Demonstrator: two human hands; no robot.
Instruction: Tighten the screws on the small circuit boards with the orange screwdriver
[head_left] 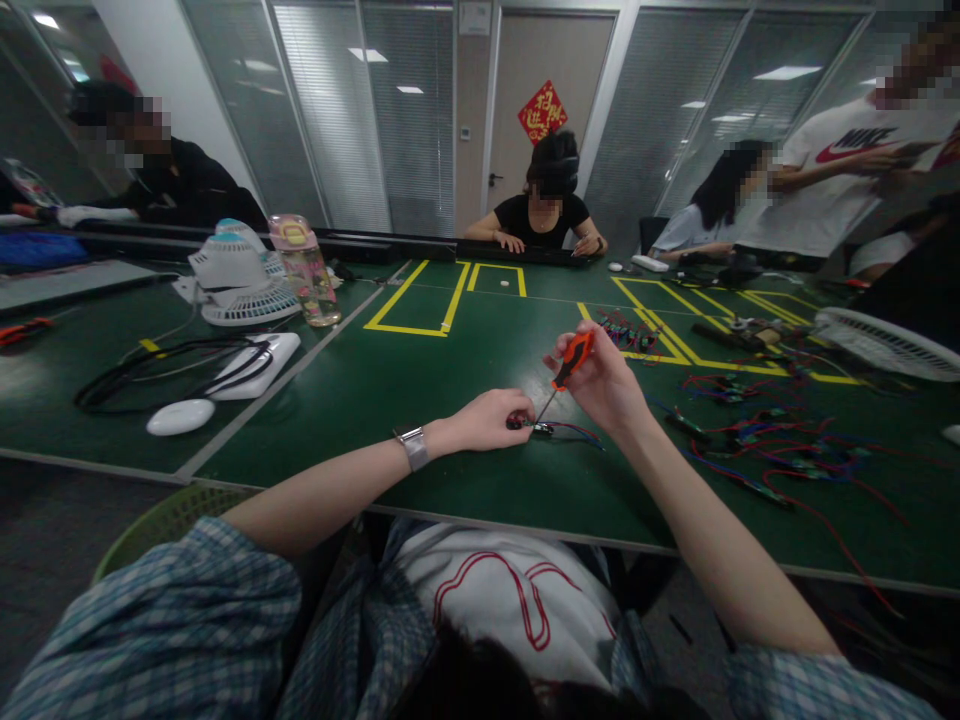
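Observation:
My right hand (pixel 600 375) is closed around the orange-and-black handle of a screwdriver (pixel 574 360). Its thin shaft slants down and left, the tip reaching a small circuit board with wires (pixel 544 428) on the green table. My left hand (pixel 495 418) pinches the left end of that board, and its fingers partly cover it. Red and blue wires trail from the board to the right. Whether the tip sits in a screw is too small to tell.
More wired boards (pixel 757 430) lie loose at the right, with a tidier group of boards (pixel 630 335) farther back. A white fan (pixel 240 275), a bottle (pixel 307 270), a black cable (pixel 172 370) and a white mouse (pixel 180 417) are on the left. Several people sit or stand around.

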